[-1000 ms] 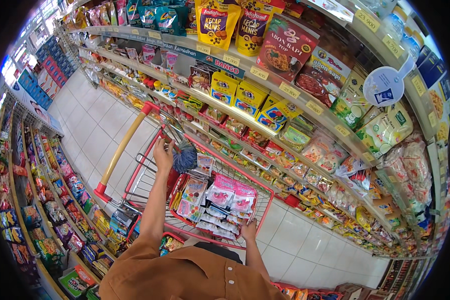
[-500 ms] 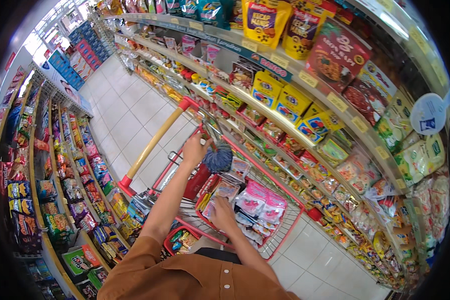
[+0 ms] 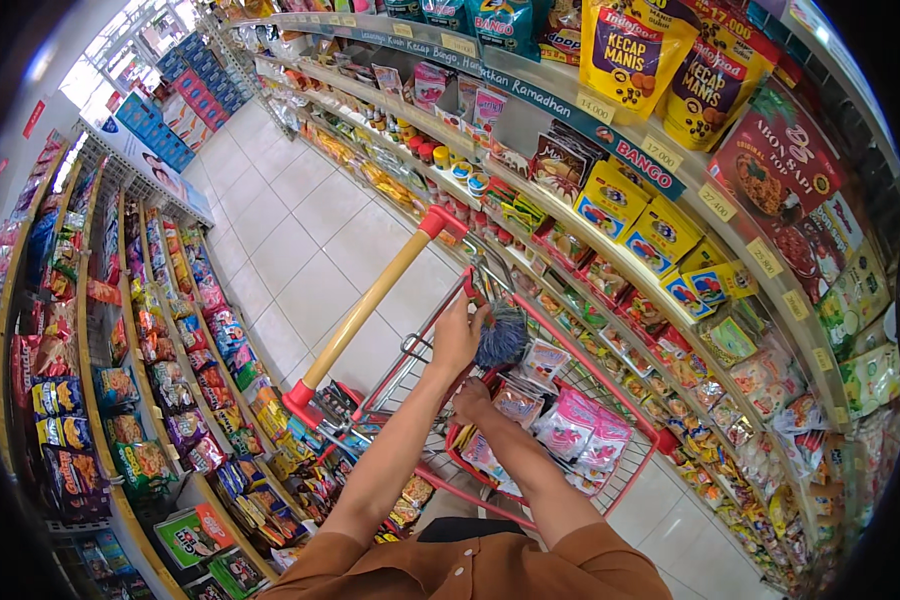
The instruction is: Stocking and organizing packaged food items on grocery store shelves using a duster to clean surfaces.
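Note:
My left hand [image 3: 460,338] is closed round the reddish handle of a bushy blue duster [image 3: 502,338] above the left end of a red-and-metal shopping cart [image 3: 656,437]. Just below it, my right hand [image 3: 470,398] has curled fingers beside the duster, at the left side of a red basket in the cart; what they grip is hidden. The basket holds several pink-and-white packets [image 3: 595,445], with tan packets [image 3: 518,408] and a small pale packet [image 3: 542,362] near my right hand. The cart's yellow push bar [image 3: 370,310] with red ends stands to the left of my arms.
Shelves of snack bags [image 3: 135,390] curve along my left. Taller shelves with yellow pouches [image 3: 620,205] and other packets rise at the right. A pale tiled floor [image 3: 270,200] runs up the aisle to stacked blue boxes [image 3: 170,140] near a bright glass front.
My right hand has left the cart's right edge and come leftward and up beside my left hand. My left hand stays on the duster. The view has shifted, putting the cart further right.

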A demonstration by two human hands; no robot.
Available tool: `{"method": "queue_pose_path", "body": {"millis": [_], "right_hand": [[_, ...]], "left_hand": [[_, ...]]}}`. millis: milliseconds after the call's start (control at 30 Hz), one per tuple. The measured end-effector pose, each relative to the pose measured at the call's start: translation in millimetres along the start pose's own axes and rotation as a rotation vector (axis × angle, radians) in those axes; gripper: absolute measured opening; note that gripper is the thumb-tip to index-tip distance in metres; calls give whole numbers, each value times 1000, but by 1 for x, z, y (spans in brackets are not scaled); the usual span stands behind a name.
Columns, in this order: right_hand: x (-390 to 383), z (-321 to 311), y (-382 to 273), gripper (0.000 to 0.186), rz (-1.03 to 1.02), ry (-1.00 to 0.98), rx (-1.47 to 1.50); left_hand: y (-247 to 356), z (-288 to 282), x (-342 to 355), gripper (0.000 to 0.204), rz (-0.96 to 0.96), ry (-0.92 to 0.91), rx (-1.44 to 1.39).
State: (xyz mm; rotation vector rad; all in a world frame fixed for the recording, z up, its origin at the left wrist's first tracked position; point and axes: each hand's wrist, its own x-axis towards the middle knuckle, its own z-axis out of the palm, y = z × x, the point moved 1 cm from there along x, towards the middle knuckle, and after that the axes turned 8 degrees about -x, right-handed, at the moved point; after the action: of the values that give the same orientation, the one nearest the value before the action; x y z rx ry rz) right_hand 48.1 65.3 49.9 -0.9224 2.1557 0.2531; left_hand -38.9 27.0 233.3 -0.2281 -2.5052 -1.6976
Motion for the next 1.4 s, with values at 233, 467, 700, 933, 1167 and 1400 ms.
{"method": "queue_pose_path", "body": {"millis": [233, 467, 700, 933, 1167, 1400], "right_hand": [[-16, -9, 0, 62, 87, 108, 128], [-30, 4, -13, 46, 88, 456, 500], [-281, -16, -54, 33, -512, 303, 1518], [-437, -43, -114, 54, -1064, 651, 1667], [-366, 41, -108, 58, -79, 1121, 1848], [-319, 156, -124, 34, 465, 1450, 1751]], "left_hand": [[109, -47, 0, 17, 265, 259, -149], [230, -148, -57, 26, 569, 614, -229], [312, -234, -139, 40, 706, 939, -339], [272, -95, -181, 25, 216, 589, -568], [161, 11, -231, 39, -518, 204, -1043], [117, 81, -319, 35, -1084, -205, -1216]]}}
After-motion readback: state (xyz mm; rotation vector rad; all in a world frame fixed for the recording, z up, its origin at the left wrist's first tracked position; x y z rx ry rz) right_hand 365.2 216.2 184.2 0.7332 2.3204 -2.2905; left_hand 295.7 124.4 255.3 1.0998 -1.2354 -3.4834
